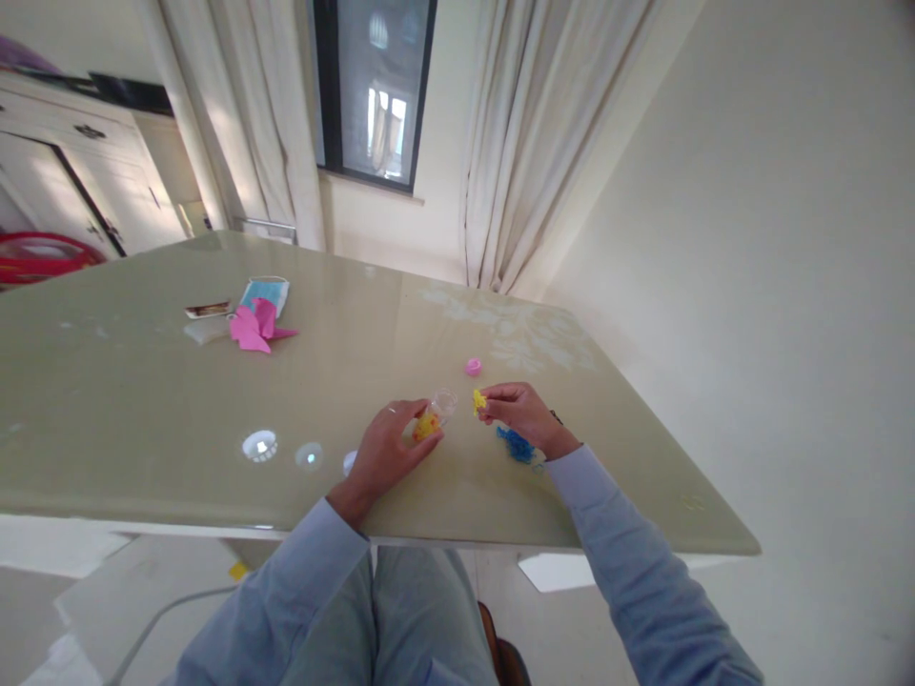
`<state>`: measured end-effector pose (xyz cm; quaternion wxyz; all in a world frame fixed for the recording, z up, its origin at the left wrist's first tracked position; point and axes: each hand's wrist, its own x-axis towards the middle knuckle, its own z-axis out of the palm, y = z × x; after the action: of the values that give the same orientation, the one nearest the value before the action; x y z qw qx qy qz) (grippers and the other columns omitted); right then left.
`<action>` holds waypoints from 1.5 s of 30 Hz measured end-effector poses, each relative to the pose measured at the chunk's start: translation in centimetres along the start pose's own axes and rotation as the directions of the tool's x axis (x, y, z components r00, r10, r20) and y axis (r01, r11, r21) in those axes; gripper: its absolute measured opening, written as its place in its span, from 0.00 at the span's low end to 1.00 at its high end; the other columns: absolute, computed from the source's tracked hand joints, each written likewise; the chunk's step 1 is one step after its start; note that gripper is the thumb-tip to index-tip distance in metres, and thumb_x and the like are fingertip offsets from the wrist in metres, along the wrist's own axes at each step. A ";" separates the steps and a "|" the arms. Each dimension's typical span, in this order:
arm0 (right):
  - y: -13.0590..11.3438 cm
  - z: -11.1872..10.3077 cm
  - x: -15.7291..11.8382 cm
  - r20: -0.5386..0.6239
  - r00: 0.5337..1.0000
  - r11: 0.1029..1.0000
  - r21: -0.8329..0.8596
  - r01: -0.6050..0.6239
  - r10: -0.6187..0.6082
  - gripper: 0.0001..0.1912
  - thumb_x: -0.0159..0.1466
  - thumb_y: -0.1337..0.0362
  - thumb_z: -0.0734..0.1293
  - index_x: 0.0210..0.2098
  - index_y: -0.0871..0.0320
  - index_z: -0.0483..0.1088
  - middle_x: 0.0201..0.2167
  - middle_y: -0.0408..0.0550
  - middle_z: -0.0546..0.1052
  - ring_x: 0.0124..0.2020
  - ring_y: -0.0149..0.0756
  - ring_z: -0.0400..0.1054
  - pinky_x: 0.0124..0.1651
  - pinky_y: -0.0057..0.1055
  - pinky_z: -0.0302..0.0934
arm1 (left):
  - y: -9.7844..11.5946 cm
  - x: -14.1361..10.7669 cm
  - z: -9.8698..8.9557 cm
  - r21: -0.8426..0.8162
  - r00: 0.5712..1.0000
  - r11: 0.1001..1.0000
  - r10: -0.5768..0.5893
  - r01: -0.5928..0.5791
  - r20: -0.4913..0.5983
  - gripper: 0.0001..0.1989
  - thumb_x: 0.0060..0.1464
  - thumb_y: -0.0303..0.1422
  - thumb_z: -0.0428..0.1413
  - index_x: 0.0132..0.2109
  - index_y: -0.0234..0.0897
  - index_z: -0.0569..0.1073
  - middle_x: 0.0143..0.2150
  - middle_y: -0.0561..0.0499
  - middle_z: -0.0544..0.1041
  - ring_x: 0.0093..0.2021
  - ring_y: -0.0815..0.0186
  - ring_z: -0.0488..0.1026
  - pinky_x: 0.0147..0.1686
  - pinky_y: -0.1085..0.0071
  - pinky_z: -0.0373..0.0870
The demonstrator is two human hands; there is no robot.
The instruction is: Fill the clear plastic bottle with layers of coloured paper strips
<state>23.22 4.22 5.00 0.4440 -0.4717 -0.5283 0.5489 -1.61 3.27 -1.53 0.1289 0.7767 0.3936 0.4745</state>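
My left hand [390,450] is closed around a small clear jar [444,404], tilted with its mouth toward the right. Yellow and orange bits [427,425] lie in its lower part. Between the fingertips of my right hand [527,415] is a little bunch of yellow bands [478,402], held just right of the jar and apart from it. Under the right wrist, a pile of thin blue bands [516,445] rests on the table, partly hidden by the hand. A small round pink cap [473,367] sits beyond both hands.
On the glossy table [357,353], farther left, lie a pink folded-paper shape [255,327], a blue face mask [266,292] and a small brown-and-white packet [207,310]. The table's front edge runs just before my lap. A wall [772,286] stands to the right.
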 end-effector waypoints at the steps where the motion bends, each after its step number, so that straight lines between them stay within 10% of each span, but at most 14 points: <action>1: -0.1 0.3 -0.1 0.013 1.000 1.000 -0.016 0.009 -0.009 0.18 0.44 0.57 0.81 0.30 0.60 0.81 0.22 0.46 0.80 0.23 0.30 0.72 0.31 0.28 0.68 | 0.0 0.0 0.0 0.022 1.000 1.000 0.012 -0.012 -0.005 0.18 0.56 0.39 0.61 0.52 0.38 0.73 0.45 0.45 0.80 0.45 0.58 0.77 0.47 0.61 0.74; 25: -4.0 1.3 -0.5 0.049 0.990 0.858 -0.494 0.141 -0.135 0.16 0.57 0.55 0.73 0.37 0.61 0.82 0.25 0.49 0.81 0.25 0.35 0.73 0.32 0.30 0.68 | 0.3 0.2 0.2 0.153 0.998 0.988 0.041 -0.034 -0.039 0.19 0.56 0.37 0.62 0.54 0.38 0.75 0.44 0.44 0.79 0.43 0.57 0.74 0.46 0.60 0.73; 38: -6.9 3.2 0.2 0.453 0.870 0.092 -0.875 0.476 -0.196 0.11 0.66 0.70 0.65 0.32 0.59 0.81 0.30 0.51 0.81 0.33 0.35 0.71 0.39 0.29 0.57 | 0.6 0.3 0.0 0.170 0.996 0.982 0.086 -0.085 0.003 0.18 0.58 0.37 0.60 0.54 0.37 0.76 0.44 0.42 0.79 0.43 0.56 0.74 0.46 0.59 0.73; 45: -7.7 4.3 1.0 0.545 0.827 0.005 -0.834 0.551 -0.137 0.14 0.69 0.70 0.63 0.30 0.61 0.79 0.28 0.51 0.78 0.33 0.35 0.69 0.41 0.29 0.56 | 0.5 0.3 0.1 0.181 0.994 0.979 0.099 -0.091 -0.039 0.17 0.57 0.36 0.61 0.53 0.38 0.75 0.43 0.43 0.79 0.42 0.57 0.74 0.45 0.59 0.73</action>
<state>18.74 4.85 12.59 0.0494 -0.4016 -0.9145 -0.0055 -1.20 3.18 -1.10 0.0263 0.7915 0.4000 0.4613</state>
